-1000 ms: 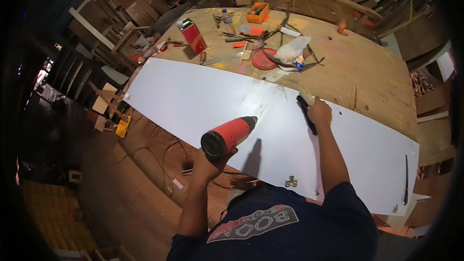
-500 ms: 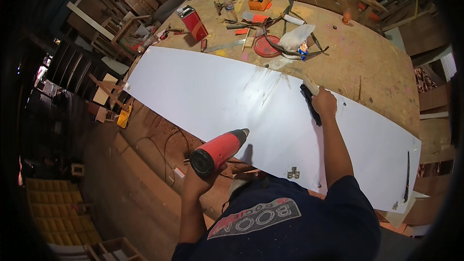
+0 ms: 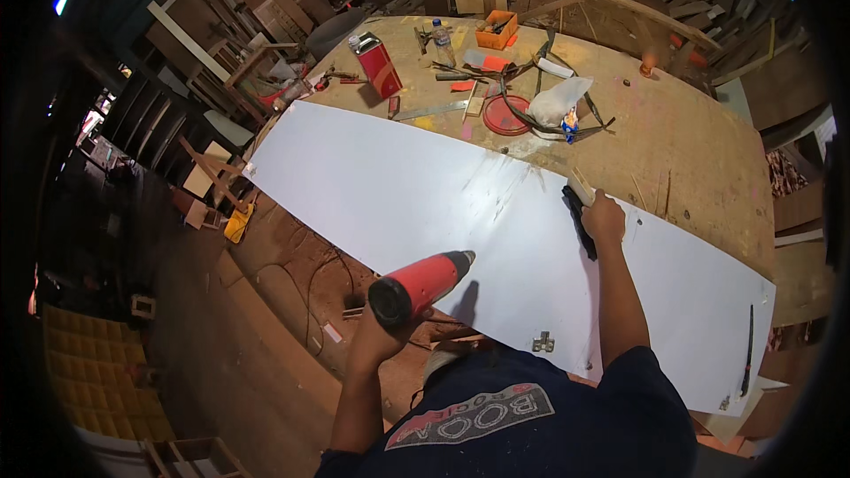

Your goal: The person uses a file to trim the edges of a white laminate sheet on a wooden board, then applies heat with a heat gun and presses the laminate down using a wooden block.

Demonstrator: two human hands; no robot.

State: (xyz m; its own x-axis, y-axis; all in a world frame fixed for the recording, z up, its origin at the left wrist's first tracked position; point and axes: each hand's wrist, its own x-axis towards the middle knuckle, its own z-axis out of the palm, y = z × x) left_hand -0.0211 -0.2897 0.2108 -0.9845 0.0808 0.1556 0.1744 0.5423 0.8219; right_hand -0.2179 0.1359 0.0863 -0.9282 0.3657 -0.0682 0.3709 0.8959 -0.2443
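A long white panel (image 3: 381,186) lies across the bench, with dark smudges (image 3: 500,186) near the middle of its far edge. My left hand (image 3: 385,336) is closed round the grip of a red and black heat gun (image 3: 423,283). Its metal nozzle points over the panel toward the smudged area, casting a shadow on the white surface. Near the panel's far edge, my right hand (image 3: 604,217) grips a pale, wood-like piece (image 3: 581,184). A black, cloth-like strip (image 3: 580,226) lies against the panel beside those fingers; whether it joins the pale piece I cannot tell.
Metal hinges (image 3: 544,342) sit along the panel's near edge, and a thin black tool (image 3: 749,354) lies at its right end. Beyond are a red can (image 3: 379,69), a bottle (image 3: 443,42), an orange box (image 3: 497,29), a red lid (image 3: 507,115) and a plastic bag (image 3: 558,99).
The whole scene sits lower and slightly farther right in the picture as my view shifts. Both hands keep their holds, almost unmoved over the panel.
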